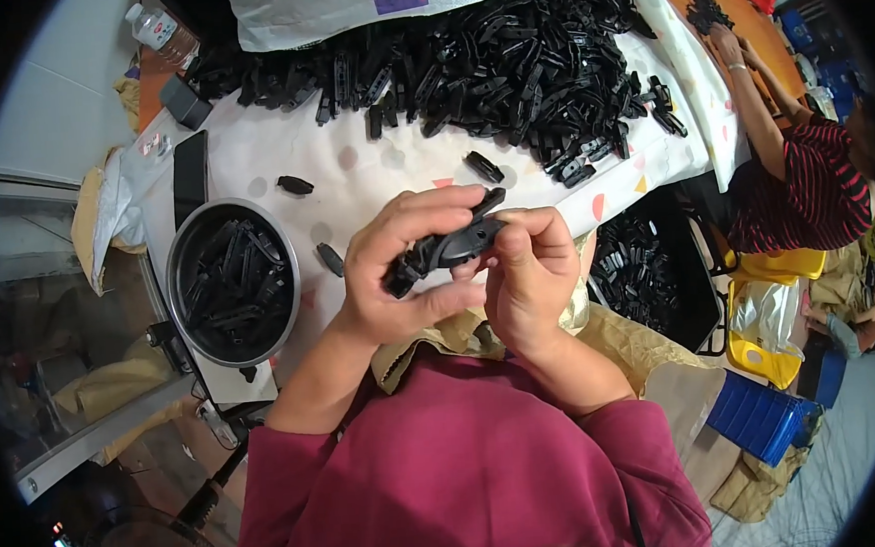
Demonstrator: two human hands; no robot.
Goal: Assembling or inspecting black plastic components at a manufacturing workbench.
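Note:
Over the near edge of the table, my left hand (pixel 387 262) curls around several small black plastic parts (pixel 419 258). My right hand (pixel 533 278) pinches the end of one long, curved black plastic part (pixel 471 241) between thumb and fingers. The two hands almost meet around it, and its far end overlaps the pieces in the left palm. Loose black parts lie on the cloth beyond, one (pixel 484 166) just past my fingers and another (pixel 295 185) to the left. Left of my hands, a round metal bowl (pixel 295 282) holds many similar pieces.
A big heap of black parts (pixel 536 77) covers the far side of the patterned tablecloth (pixel 373 197), under a white sack (pixel 332 14). A phone (pixel 191 173) lies by the bowl. At right stands a black crate (pixel 704 287) of parts; a co-worker in a striped shirt (pixel 803 186) sits beyond.

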